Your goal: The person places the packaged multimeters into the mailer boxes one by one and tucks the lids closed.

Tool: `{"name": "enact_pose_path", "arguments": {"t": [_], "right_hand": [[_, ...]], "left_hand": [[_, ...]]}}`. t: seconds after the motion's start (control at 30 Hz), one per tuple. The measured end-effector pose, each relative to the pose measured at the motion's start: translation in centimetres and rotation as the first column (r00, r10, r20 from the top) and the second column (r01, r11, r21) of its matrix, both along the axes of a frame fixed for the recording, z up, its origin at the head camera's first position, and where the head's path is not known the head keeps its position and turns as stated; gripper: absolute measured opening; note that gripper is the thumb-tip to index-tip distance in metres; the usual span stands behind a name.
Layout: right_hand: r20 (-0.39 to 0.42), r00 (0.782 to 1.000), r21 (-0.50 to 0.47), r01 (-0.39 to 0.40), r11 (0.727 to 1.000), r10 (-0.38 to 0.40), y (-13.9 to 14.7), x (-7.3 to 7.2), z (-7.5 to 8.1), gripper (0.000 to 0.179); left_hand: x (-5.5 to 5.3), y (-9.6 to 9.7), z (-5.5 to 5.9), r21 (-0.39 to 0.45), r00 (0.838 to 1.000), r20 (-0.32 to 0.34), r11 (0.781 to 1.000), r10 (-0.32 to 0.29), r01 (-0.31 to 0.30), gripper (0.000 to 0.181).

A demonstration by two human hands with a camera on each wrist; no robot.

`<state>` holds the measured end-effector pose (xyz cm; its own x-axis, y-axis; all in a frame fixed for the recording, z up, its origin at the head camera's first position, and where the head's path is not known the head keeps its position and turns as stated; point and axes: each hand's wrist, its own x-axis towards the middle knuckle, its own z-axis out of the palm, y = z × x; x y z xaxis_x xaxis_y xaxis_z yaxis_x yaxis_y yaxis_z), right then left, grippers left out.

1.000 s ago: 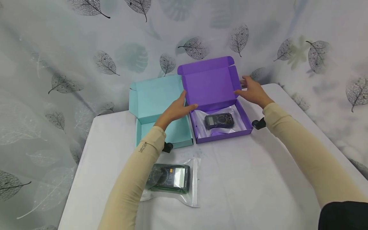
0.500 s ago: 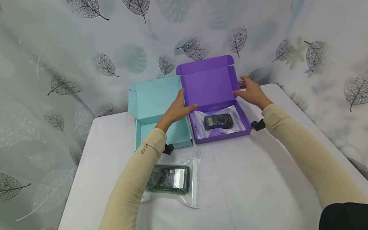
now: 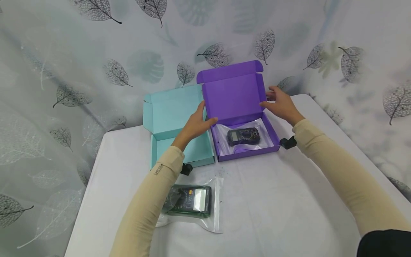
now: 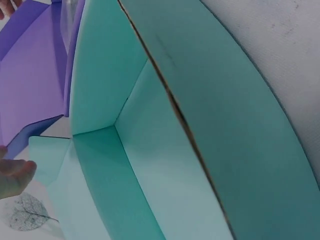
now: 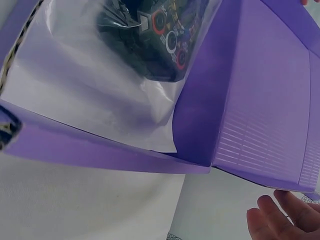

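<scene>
A purple box (image 3: 250, 153) stands with its lid (image 3: 234, 98) raised. Inside, a small dark multimeter (image 3: 243, 136) lies in a clear plastic bag (image 3: 264, 137). My right hand (image 3: 282, 105) is at the lid's right edge, fingers extended; in the right wrist view its fingertips (image 5: 280, 195) are right at that edge. On the other side, my left hand (image 3: 194, 125) is spread beside the lid's left edge, overlapping the teal box (image 3: 200, 162) in the head view. That box has its lid (image 3: 176, 107) up. A larger multimeter (image 3: 189, 200), bagged, lies nearer, partly hidden by the left sleeve.
Both boxes stand side by side on a white-covered table (image 3: 273, 207), near its far edge. Behind them hangs a leaf-patterned curtain (image 3: 154, 43). A black object (image 3: 383, 242) shows at the lower right corner.
The purple lid's top edge stands slightly higher than before. Both hands stay nearly in place beside it, and the multimeters have not moved.
</scene>
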<state>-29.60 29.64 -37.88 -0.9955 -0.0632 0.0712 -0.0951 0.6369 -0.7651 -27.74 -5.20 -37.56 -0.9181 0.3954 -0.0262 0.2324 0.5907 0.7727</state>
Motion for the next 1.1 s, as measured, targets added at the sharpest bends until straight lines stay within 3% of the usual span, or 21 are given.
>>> {"name": "enact_pose_path", "arguments": {"t": [0.4, 0.6, 0.83, 1.1], "right_hand": [[-0.049, 0.998, -0.049, 0.028, 0.998, -0.03, -0.4, 1.3, -0.1, 0.081], [-0.065, 0.997, -0.081, 0.041, 0.996, -0.046, -0.4, 1.9, -0.5, 0.079], [-0.061, 0.995, -0.101, 0.077, 0.992, -0.084, -0.4, 2.5, -0.8, 0.076], [-0.068, 0.991, -0.108, 0.108, 0.988, -0.115, -0.5, 2.8, -0.7, 0.073]], "left_hand": [[1.0, -0.4, -0.5, 0.069, 0.998, -0.048, 0.997, 0.036, -0.033, 0.086], [1.1, -0.6, -0.7, 0.173, 0.995, -0.088, 0.984, 0.048, -0.032, 0.082], [1.3, -0.7, 0.1, 0.241, 0.992, -0.089, 0.968, 0.094, -0.07, 0.082], [1.2, -0.4, 1.2, 0.254, 0.997, -0.056, 0.967, 0.051, -0.035, 0.086]]}}
